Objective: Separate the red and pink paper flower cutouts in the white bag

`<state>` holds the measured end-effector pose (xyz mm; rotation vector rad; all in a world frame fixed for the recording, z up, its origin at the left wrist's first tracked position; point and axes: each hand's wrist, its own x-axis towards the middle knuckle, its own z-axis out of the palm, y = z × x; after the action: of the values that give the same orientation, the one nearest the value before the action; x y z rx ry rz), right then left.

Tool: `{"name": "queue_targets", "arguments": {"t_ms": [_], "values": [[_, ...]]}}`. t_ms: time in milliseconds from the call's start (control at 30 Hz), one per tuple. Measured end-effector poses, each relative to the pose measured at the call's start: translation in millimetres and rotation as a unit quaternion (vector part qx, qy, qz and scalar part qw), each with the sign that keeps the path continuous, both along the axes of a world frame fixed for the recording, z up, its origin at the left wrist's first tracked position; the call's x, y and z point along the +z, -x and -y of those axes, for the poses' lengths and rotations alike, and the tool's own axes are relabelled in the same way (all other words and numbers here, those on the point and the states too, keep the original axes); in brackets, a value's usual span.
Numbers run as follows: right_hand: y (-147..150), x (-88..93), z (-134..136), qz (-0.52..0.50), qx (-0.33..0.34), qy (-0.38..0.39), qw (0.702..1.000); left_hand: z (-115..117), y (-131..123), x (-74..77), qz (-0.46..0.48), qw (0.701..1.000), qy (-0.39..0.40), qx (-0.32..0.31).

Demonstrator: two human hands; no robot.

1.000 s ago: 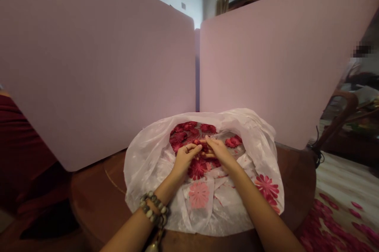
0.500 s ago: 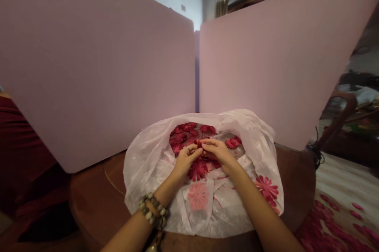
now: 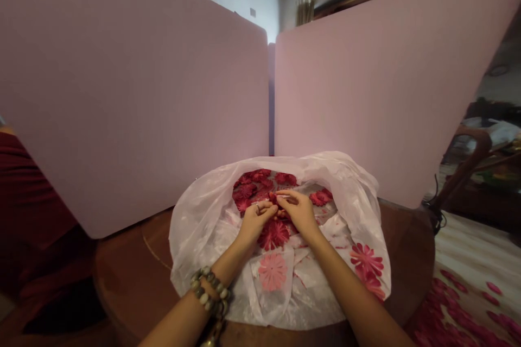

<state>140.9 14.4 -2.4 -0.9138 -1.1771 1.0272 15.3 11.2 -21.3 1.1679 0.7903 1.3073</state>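
Note:
My left hand (image 3: 256,222) and my right hand (image 3: 299,212) meet over a white plastic bag (image 3: 203,216), pinching a small red paper flower (image 3: 273,199) between their fingertips. A thin pale strip shows just above my right fingers, too small to name. Many dark red paper flowers (image 3: 244,190) lie inside the bag's opening, just beyond my hands. Below my wrists, a large dark red flower (image 3: 273,234) rests on the crumpled plastic, near a pink flower (image 3: 272,272). A beaded bracelet (image 3: 209,292) circles my left wrist.
The bag sits on a round brown wooden table (image 3: 130,276), with tall pink boards (image 3: 134,92) standing behind it. To the right are a bedspread with pink petals (image 3: 468,292) and a curved wooden chair arm (image 3: 464,165).
My right fingers have curled in closer over the small red flower, and my hands now sit tighter together. The view has shifted only slightly.

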Motion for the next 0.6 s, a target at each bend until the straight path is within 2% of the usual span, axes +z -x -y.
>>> {"name": "queue_targets", "arguments": {"t_ms": [133, 300, 400, 467, 600], "values": [[-0.6, 1.5, 1.1, 0.080, -0.021, -0.043, 0.996, 1.2, 0.0, 1.5, -0.001, 1.000, -0.018, 0.022], [-1.8, 0.6, -1.7, 0.019, 0.066, 0.024, 0.997, 3.2, 0.1, 5.0, -0.009, 0.999, -0.033, 0.041], [-2.0, 1.5, -1.7, 0.007, 0.083, 0.044, 0.996, 3.9, -0.1, 6.3, -0.013, 0.998, -0.037, 0.047], [-2.7, 2.7, -1.0, 0.029, 0.070, 0.020, 0.997, 3.9, -0.4, 6.3, -0.021, 0.997, -0.038, 0.059], [-7.0, 2.9, -2.7, 0.098, -0.015, -0.057, 0.993, 2.6, -1.2, 4.7, -0.051, 0.994, -0.034, 0.094]]}}
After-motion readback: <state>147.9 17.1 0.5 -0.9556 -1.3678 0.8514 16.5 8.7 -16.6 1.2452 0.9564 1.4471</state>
